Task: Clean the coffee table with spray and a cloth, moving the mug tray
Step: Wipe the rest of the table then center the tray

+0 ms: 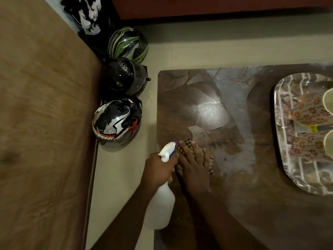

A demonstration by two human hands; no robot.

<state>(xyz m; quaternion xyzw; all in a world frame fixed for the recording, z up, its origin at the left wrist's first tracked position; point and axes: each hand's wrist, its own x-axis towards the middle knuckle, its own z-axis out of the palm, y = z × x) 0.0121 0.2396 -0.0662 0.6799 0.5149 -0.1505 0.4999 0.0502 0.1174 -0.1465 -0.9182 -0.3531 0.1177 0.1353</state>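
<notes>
Dark wood with a leafy sheen filled the right half of my view: the coffee table (207,109), its surface streaked with a pale wet patch near the middle. At the lower centre of the frame I saw the right hand (193,168) laid flat, fingers straight and slightly spread, pressing a checked cloth (186,142) down onto the table close to its left edge; the forearm ran in from the bottom right. Just beside it, touching at the knuckles, the left hand (159,168) was curled round the neck of a white spray bottle (160,208), the bottle's body hanging tilted below the fist over the table's edge and its nozzle pointing toward the upper part of the frame. At the right edge of the frame sat the mug tray (288,170), a patterned oval resting on the table, with two flowered mugs (310,110) standing on it, well apart from the cloth. On the pale floor at centre left I counted three helmets (117,121) in a row against a brown panel (45,114).
</notes>
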